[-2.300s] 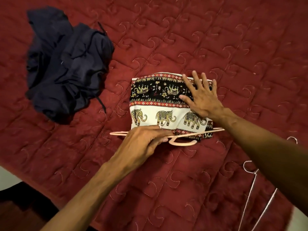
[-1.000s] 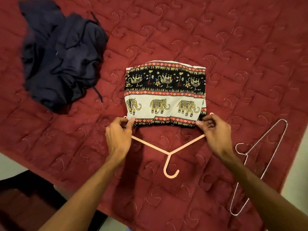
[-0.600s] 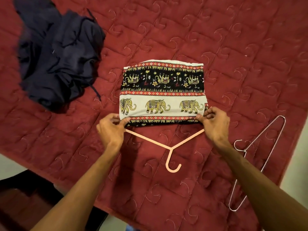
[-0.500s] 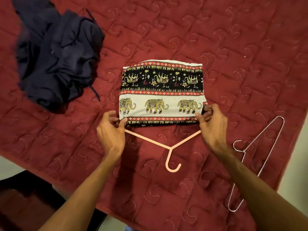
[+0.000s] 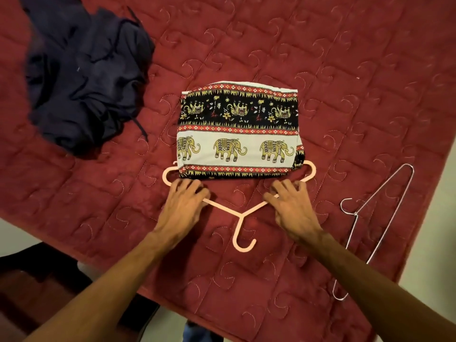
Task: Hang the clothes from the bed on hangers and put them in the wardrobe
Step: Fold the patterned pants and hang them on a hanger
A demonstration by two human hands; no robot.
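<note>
1. Elephant-print garment (image 5: 238, 134): folded into a flat rectangle and lying on the bed, its near edge draped over the bar of item 2.
2. Pink plastic hanger (image 5: 242, 214): flat on the bed, hook pointing toward the person, both shoulder ends showing just beside the garment's near corners.
3. Left hand (image 5: 183, 206): fingers bent over the hanger's left sloping arm, gripping it as far as the view shows.
4. Right hand (image 5: 293, 208): likewise bent over the right sloping arm, thumb against it.
5. Step in hand, by judgement: the first garment is mounted on its hanger and the lift is about to start.
6. Next move calls for raising the hanger level, so the fold does not slide off the bar, then carrying it to the wardrobe, which is not in view.
7. Wire hanger (image 5: 389, 218): bare, on the bed to the right.
8. Navy garment (image 5: 84, 80): crumpled heap at far left, not yet hung.
9. Red quilted bedcover (image 5: 345, 70): carries all the items.
</note>
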